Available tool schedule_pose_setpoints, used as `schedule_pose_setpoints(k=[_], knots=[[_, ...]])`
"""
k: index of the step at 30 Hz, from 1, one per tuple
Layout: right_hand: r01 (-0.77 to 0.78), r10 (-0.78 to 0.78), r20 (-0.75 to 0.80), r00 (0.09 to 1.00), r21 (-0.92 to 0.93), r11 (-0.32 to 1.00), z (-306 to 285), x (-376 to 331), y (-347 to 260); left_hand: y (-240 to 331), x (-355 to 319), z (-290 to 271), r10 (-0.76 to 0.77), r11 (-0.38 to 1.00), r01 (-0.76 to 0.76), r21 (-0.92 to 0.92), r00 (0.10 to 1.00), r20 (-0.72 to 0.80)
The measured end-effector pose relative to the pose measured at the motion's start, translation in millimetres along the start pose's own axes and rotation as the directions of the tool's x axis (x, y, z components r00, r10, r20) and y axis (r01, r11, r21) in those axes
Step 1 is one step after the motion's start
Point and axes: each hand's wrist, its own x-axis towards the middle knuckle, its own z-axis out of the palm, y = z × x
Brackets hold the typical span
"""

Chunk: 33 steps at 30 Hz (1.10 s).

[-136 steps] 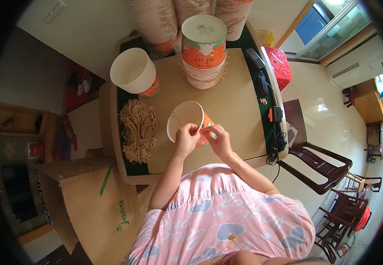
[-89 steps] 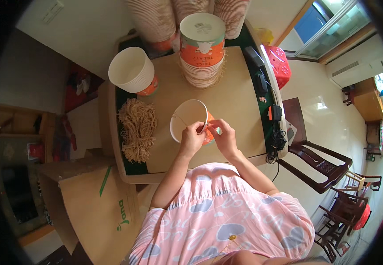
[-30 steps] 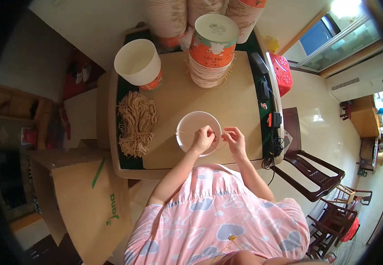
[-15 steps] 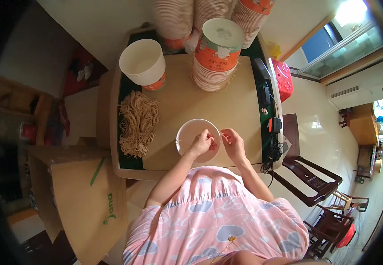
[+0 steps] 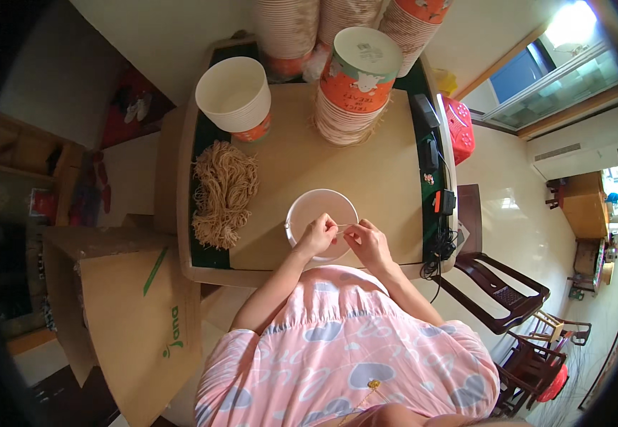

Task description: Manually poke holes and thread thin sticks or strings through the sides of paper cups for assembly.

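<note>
A white paper bucket (image 5: 302,209) stands near the front edge of the table, its opening facing up. Over its opening, my left hand (image 5: 317,235) pinches a thin pale string (image 5: 342,225). My right hand (image 5: 367,243), above the bucket's right rim, has its fingertips closed on the same string close by. A knot at the bucket's left rim shows as a small light spot. To the left lies a tangled bundle of beige strings (image 5: 223,192).
White buckets (image 5: 232,89) nest at the back left; an upturned orange stack (image 5: 357,85) stands right of them, taller stacks behind. Along the table's right side run black adapters and cables (image 5: 437,245). A cardboard box (image 5: 138,313) stands left, a dark stool (image 5: 501,292) right.
My right hand has moved left, over the bucket, close to my left hand. The string now shows stretched between the fingers of both hands.
</note>
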Motion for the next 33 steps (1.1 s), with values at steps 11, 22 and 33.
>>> schedule_pose_setpoints(k=[11, 22, 33], knots=[[0.051, -0.048, -0.130, 0.990, 0.025, 0.998, 10.2, -2.3, 0.5, -0.2, 0.3, -3.5, -0.084, 0.989, 0.098, -0.113, 0.988, 0.130], [0.022, -0.017, -0.087, 0.996, 0.062, 0.998, 9.9, -2.8, 0.9, 17.0, -6.8, -6.4, -0.100, 0.989, 0.123, -0.079, 0.963, 0.250], [0.057, -0.019, -0.180, 0.984, 0.208, 0.977, 6.6, -13.5, 5.8, -6.6, 36.8, 23.7, -0.075, 0.988, 0.089, -0.125, 0.991, 0.114]])
